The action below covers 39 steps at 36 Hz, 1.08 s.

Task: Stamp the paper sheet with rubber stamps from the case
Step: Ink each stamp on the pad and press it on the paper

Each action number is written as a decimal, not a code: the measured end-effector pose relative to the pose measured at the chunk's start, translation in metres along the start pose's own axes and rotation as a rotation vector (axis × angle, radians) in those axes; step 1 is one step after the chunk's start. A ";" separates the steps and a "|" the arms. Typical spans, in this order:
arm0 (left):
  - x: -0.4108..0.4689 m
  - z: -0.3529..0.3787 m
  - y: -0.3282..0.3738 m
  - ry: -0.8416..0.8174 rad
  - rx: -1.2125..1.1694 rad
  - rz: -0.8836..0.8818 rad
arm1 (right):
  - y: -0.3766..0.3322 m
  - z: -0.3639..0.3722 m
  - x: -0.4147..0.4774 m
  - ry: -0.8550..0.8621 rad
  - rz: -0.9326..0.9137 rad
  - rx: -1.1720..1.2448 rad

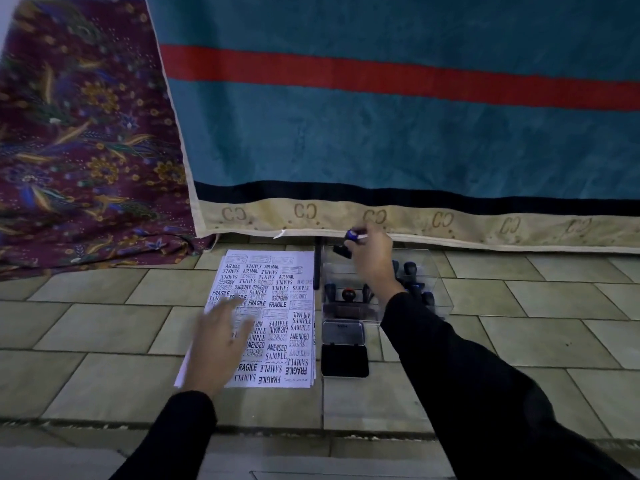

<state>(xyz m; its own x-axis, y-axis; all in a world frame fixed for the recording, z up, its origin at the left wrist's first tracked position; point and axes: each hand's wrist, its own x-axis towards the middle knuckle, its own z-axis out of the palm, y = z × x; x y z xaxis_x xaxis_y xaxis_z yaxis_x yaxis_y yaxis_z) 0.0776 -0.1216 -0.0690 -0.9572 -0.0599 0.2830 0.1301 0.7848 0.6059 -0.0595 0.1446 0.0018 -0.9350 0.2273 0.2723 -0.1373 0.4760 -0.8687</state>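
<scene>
A white paper sheet (270,289), densely covered with black stamped words, lies on the tiled floor. My left hand (221,344) hovers over its lower left part, fingers spread, holding nothing. To the right stands a clear plastic case (440,289) with several dark-handled rubber stamps (412,271) inside. My right hand (372,258) is above the case's far side, shut on a rubber stamp (351,237) with a blue knob, its black base pointing down. An open ink pad (344,355) sits in front of the case, right of the sheet.
A teal blanket with a red stripe (398,133) hangs right behind the case and sheet. A purple floral cloth (86,150) lies at the back left. A black pen-like stick (317,268) lies between sheet and case. Tiled floor (104,341) surrounds everything.
</scene>
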 end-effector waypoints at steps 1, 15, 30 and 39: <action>-0.002 0.010 0.012 -0.064 0.004 0.056 | 0.007 0.001 0.004 -0.012 0.010 -0.041; -0.003 0.079 0.064 -0.409 0.235 0.277 | 0.033 0.035 0.010 -0.243 0.112 -0.278; -0.004 0.081 0.064 -0.441 0.250 0.247 | 0.024 -0.009 0.029 -0.177 0.021 -0.512; -0.004 0.080 0.067 -0.461 0.235 0.227 | 0.062 -0.055 0.032 -0.293 0.164 -0.776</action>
<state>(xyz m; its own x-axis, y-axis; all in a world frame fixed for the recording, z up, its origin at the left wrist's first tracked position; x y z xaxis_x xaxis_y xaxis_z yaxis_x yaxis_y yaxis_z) 0.0698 -0.0196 -0.0894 -0.9326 0.3609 0.0005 0.3352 0.8658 0.3714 -0.0802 0.2280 -0.0209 -0.9852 0.1656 -0.0440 0.1708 0.9290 -0.3282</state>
